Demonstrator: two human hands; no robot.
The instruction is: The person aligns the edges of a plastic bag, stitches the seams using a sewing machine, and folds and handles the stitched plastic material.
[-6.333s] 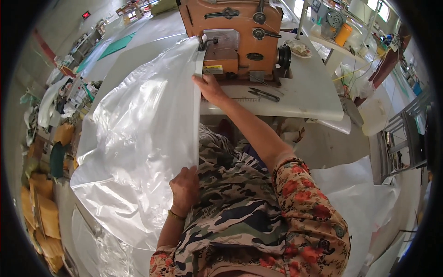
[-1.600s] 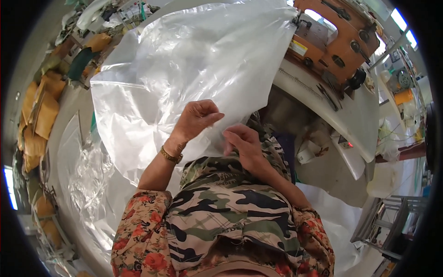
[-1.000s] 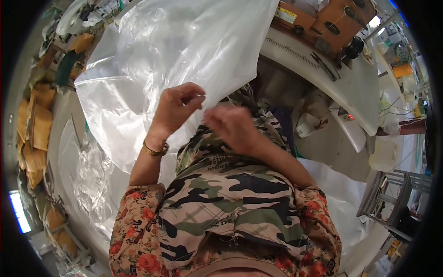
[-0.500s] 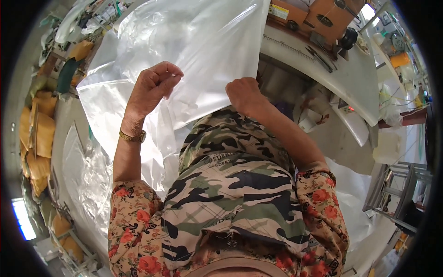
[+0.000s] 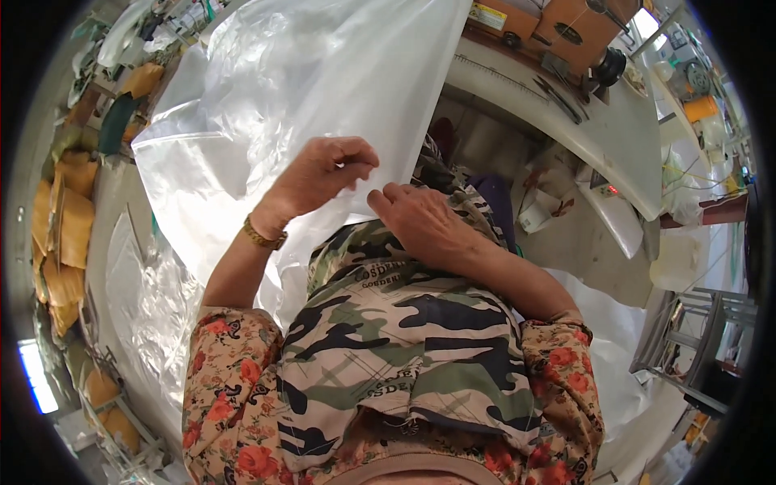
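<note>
- Moved since the earlier frame: the left bare hand [image 5: 323, 174] rightward, the right bare hand [image 5: 424, 225] inward and lower; they now sit near each other, apart.
- I note the left fingers curled in a narrow pinch, the right ones bent; I cannot tell whether either grips anything thin.
- Large translucent white plastic sheet [image 5: 315, 89] lies beneath and beyond the left, running out of view beside the orange metal sewing machine [image 5: 558, 28].
- Progress, in my judgement: sheet not yet cleared away; the machine's sewing end is out of view, so finished stitching stays unverified.
</note>
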